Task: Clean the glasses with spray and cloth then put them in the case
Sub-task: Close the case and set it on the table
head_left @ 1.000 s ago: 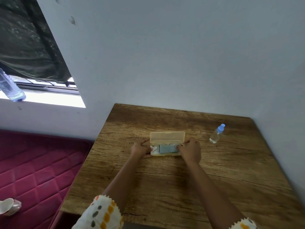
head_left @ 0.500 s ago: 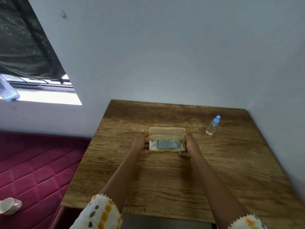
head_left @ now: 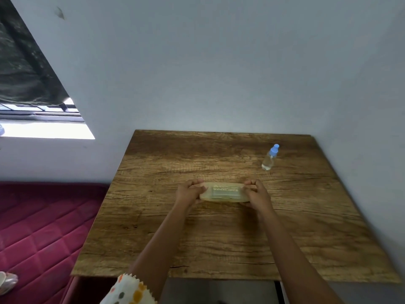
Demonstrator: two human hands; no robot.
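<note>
both hands clamp the closed case [head_left: 224, 192] at mid-table [head_left: 219, 242]: left hand [head_left: 190, 191] curls round its 9 o'clock end, right hand [head_left: 255, 193] round its 3 o'clock end. the spray bottle [head_left: 270, 157] stands at 2 o'clock, well apart.

Left hand [head_left: 189, 191] and right hand [head_left: 255, 193] forward, fingers [head_left: 249, 183] curled inward.

One case [head_left: 223, 192], one spray bottle [head_left: 270, 158], two hands [head_left: 189, 192] [head_left: 256, 195] — one table [head_left: 219, 238].
</note>
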